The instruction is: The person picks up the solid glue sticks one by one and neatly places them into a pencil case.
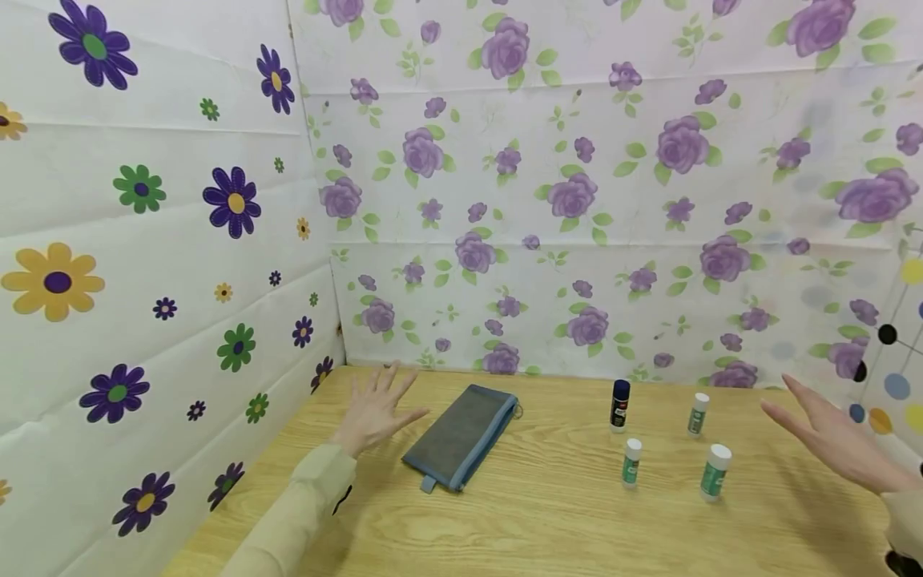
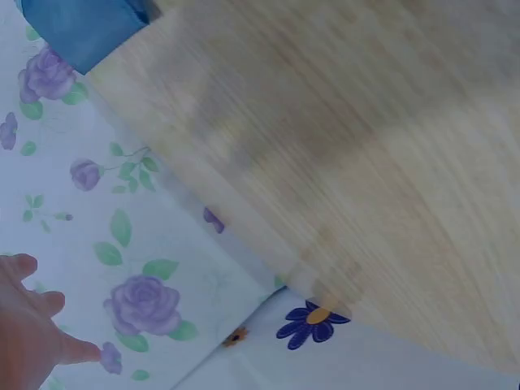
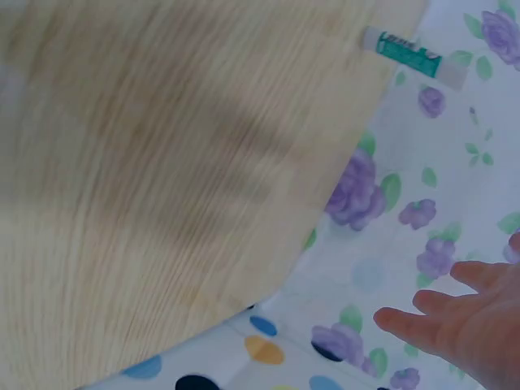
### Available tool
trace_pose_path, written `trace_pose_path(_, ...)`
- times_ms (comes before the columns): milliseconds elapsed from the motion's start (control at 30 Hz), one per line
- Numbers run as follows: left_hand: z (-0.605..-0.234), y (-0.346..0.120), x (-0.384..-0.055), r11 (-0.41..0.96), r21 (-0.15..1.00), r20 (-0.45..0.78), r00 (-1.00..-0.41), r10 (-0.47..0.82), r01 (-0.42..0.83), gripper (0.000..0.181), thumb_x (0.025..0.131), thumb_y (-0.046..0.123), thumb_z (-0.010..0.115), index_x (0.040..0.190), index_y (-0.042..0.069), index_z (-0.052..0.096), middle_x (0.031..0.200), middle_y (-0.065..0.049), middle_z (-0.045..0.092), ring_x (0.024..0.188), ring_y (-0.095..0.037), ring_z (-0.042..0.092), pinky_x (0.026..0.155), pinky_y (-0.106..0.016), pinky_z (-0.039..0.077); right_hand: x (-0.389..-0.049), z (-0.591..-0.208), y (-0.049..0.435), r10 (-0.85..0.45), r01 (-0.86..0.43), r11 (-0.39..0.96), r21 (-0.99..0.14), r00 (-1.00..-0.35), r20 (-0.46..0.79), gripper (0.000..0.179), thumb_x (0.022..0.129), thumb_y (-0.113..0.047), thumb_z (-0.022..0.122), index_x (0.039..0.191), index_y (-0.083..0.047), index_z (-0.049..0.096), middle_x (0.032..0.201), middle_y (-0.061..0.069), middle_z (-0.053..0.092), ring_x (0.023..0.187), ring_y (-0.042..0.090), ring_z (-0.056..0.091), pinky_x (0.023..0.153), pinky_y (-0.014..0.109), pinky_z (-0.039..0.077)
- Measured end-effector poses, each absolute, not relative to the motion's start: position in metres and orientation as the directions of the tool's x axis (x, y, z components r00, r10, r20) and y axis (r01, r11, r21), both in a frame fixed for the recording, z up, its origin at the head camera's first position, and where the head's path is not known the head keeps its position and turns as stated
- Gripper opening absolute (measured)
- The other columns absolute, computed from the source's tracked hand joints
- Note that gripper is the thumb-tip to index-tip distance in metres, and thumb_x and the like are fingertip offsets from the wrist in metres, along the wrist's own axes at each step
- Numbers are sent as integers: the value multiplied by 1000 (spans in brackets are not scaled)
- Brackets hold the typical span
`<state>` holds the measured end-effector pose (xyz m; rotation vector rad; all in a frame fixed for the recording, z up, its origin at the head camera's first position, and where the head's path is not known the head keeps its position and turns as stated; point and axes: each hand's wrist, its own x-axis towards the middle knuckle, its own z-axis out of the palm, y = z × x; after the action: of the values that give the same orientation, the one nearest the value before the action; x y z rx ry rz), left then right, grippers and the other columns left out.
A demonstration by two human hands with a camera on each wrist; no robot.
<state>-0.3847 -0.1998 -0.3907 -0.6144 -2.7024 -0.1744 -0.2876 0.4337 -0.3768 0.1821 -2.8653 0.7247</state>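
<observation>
My left hand [image 1: 375, 413] hovers with spread fingers over the table's left side, beside a grey zip pouch [image 1: 461, 437] with blue edging. On the right, my right hand [image 1: 836, 437] is held with straight fingers and holds nothing. Nearest to it are small glue sticks: a larger white-capped one with a green label [image 1: 715, 473], and a smaller white-capped one [image 1: 697, 414] behind it. Another small white-capped glue stick [image 1: 631, 462] and a dark blue-capped one [image 1: 619, 405] stand further left. All of them are upright. In the left wrist view, a blue corner of the pouch [image 2: 85, 28] shows.
The wood-grain table [image 1: 548, 521] meets a wall cover with purple roses [image 1: 570, 192] at the back. A daisy-patterned cover [image 1: 144, 320] closes off the left side, and a dotted cover [image 1: 894, 385] hangs at the right.
</observation>
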Motion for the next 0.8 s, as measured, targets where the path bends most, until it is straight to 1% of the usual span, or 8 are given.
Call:
trace_pose_path(100,-388,-193,-387,897,23,367,-839,403,441,76,82,69,36,144,24,27,147,-12,13,130,-38,8,90,-67,1,-292,-371,423,-98,-186,843,-505,-976,195,79,96,-43,34,139,2,-13,134,42,-2,113,62,9,79,70,16)
trace_pose_path(267,-385,-179,-391,889,11,356,-833,424,458,76,82,69,34,144,26,25,147,-12,13,131,-37,6,91,-66,-1,-297,-361,408,-134,-207,830,-517,-975,176,77,96,-44,33,141,-2,-14,136,40,0,114,61,13,77,70,20)
trace_pose_path(400,-384,-168,-392,881,9,350,-827,440,473,76,82,70,34,144,29,21,147,-12,13,131,-36,4,91,-65,-3,-299,-356,395,-166,-235,773,-589,-971,170,76,96,-43,34,142,-4,-13,138,38,-3,117,60,8,77,70,19)
trace_pose_path(467,-383,-163,-392,880,0,349,-825,445,474,76,82,70,33,144,30,20,147,-11,13,131,-36,4,92,-64,-3,-300,-355,388,-173,-249,755,-607,-968,181,76,96,-42,35,142,-4,-12,138,38,-3,117,60,7,77,70,19)
trace_pose_path(600,-382,-154,-392,874,-29,365,-809,461,485,77,81,71,33,145,28,23,146,-11,16,131,-36,6,92,-65,1,-300,-351,375,-193,-267,722,-638,-964,184,75,96,-42,35,143,-9,-14,140,34,-9,119,59,3,77,71,16)
trace_pose_path(667,-382,-149,-391,869,-38,365,-803,471,493,77,81,71,32,144,27,24,147,-11,15,131,-36,6,91,-65,2,-299,-349,368,-206,-280,713,-642,-960,191,74,96,-41,36,143,-12,-14,141,32,-9,119,58,3,78,71,15)
trace_pose_path(800,-383,-139,-390,862,-41,353,-800,486,505,78,81,71,32,144,27,25,146,-12,15,130,-38,8,90,-67,3,-299,-348,353,-230,-321,703,-635,-947,224,73,97,-38,38,144,-13,-12,141,33,-1,119,57,11,78,70,18)
